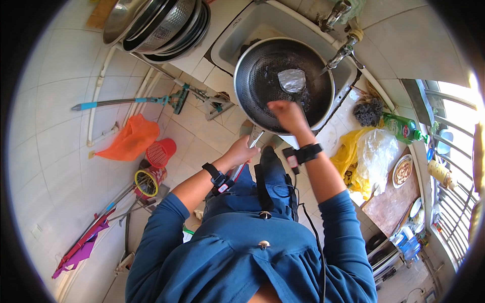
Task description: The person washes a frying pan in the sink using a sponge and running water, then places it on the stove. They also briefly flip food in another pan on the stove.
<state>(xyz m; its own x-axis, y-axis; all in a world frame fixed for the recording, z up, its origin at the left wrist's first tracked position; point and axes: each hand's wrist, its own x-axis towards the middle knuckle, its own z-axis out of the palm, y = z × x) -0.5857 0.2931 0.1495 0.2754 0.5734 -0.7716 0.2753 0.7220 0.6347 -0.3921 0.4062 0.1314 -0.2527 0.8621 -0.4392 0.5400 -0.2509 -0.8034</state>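
A dark frying pan (257, 91) with a honeycomb-textured inside is held over the edge of the sink (231, 45). My left hand (240, 150) grips its metal handle (256, 137). Inside the pan lies a spatula with a shiny metal blade (291, 80), its dark handle running down toward the near rim. Over the near part of the pan is my right hand (288, 115), blurred and with curled fingers. It partly overlaps the spatula handle; whether it grips anything is hidden.
A metal faucet (341, 57) reaches over the pan's right side. On the right counter are a dark scouring pad (368, 112), a green detergent bottle (401, 128) and plastic bags (377, 155). Stacked pans (163, 34) stand left of the sink; a mop (125, 101) is below.
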